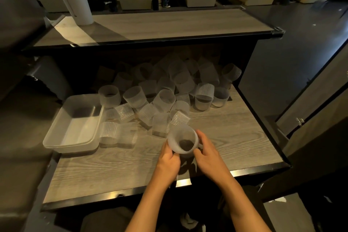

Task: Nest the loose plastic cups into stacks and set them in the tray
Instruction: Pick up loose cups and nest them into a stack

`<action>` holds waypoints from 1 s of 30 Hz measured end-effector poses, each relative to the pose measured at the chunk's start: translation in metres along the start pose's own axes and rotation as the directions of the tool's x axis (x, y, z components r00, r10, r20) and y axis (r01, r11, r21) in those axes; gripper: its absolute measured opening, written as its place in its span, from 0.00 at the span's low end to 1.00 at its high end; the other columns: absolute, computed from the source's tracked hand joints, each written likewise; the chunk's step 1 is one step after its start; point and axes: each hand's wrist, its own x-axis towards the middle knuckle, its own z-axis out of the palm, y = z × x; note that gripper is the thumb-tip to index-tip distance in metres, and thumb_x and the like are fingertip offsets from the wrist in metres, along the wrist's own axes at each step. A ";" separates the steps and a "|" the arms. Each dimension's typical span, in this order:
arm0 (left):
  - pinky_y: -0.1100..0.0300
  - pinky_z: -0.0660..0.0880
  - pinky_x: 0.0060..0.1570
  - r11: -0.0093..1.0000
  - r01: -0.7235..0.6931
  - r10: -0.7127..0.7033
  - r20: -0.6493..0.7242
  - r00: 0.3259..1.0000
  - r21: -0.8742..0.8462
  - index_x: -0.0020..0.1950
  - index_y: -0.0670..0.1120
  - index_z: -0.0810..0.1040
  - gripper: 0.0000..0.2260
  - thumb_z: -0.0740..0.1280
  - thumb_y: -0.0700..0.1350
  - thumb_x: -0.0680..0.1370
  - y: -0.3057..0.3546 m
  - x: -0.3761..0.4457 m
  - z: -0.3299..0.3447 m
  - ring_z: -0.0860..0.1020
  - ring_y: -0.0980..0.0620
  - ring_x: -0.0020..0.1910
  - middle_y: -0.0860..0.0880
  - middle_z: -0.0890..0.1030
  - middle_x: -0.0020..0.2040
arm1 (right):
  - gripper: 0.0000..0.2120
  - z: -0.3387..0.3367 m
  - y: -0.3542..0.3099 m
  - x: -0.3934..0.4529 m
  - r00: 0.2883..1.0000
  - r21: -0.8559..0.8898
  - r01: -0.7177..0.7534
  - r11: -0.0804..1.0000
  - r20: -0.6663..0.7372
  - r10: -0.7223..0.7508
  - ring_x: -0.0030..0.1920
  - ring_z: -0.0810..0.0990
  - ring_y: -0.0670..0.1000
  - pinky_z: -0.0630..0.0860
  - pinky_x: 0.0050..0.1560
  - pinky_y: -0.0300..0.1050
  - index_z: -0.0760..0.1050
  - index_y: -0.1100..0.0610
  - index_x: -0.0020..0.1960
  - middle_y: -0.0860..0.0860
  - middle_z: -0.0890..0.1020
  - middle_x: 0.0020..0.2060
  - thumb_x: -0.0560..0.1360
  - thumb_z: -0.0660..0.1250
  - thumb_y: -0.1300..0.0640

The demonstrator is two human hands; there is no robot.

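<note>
Both hands, left hand (168, 158) and right hand (207, 153), clasp a frosted translucent plastic cup (182, 141) (possibly several nested); uneven squeezing could jam it crooked.

Held cup (182, 141): we are seeing a translucent, frosted plastic cup, mouth tilting up towards us, dark at its bottom, sitting between our two hands just above the wooden shelf; whether a second cup is nesting inside it we cannot tell
Loose cups (165, 98): we are looking at a heap of the same ribbed, clear cups, some standing, many lying tipped on their sides, spreading from the shelf's shadowed back towards the held cup
Tray (56, 138): we are seeing a clear rectangular plastic tray lying flat at the shelf's left, nothing in it, with several cups touching its right rim
</note>
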 end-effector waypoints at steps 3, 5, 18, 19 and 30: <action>0.76 0.67 0.55 1.000 0.004 -0.004 0.000 1.000 0.000 0.71 0.51 0.70 0.20 0.62 0.37 0.81 -0.007 0.000 -0.001 0.72 0.55 0.66 0.54 0.73 0.64 | 0.25 0.006 0.002 -0.004 0.998 -0.031 0.041 0.999 -0.039 -0.043 0.69 0.70 0.44 0.69 0.73 0.52 0.66 0.46 0.75 0.43 0.72 0.67 0.79 0.61 0.56; 0.66 0.70 0.57 0.999 0.042 -0.042 0.008 0.999 -0.006 0.68 0.53 0.69 0.20 0.62 0.37 0.79 -0.011 0.002 -0.002 0.75 0.51 0.65 0.50 0.76 0.64 | 0.23 0.007 0.001 -0.005 0.997 -0.022 0.060 0.998 -0.043 -0.061 0.67 0.71 0.43 0.71 0.71 0.47 0.67 0.47 0.74 0.42 0.72 0.65 0.80 0.61 0.60; 0.72 0.68 0.66 0.982 -0.180 0.182 -0.030 0.983 0.055 0.75 0.52 0.69 0.27 0.61 0.32 0.79 0.001 0.004 -0.019 0.72 0.59 0.70 0.54 0.74 0.70 | 0.26 0.038 -0.006 -0.005 0.940 0.030 0.227 0.973 -0.267 -0.211 0.63 0.72 0.35 0.66 0.61 0.24 0.71 0.50 0.71 0.41 0.75 0.61 0.76 0.71 0.61; 0.71 0.67 0.68 0.979 -0.189 0.193 -0.056 0.980 0.083 0.76 0.48 0.68 0.27 0.61 0.31 0.78 0.002 0.010 -0.020 0.71 0.55 0.72 0.51 0.72 0.72 | 0.26 0.040 -0.009 -0.001 0.934 0.035 0.244 0.969 -0.278 -0.225 0.64 0.71 0.33 0.65 0.61 0.23 0.70 0.51 0.72 0.41 0.73 0.62 0.76 0.72 0.60; 0.47 0.49 0.80 0.827 -0.262 0.297 0.009 0.955 0.497 0.80 0.50 0.59 0.34 0.56 0.63 0.77 -0.012 0.060 -0.036 0.44 0.52 0.81 0.51 0.49 0.83 | 0.28 0.045 -0.029 0.026 0.890 -0.177 0.341 0.923 -0.255 -0.378 0.67 0.68 0.41 0.66 0.69 0.36 0.66 0.50 0.74 0.44 0.72 0.66 0.76 0.69 0.59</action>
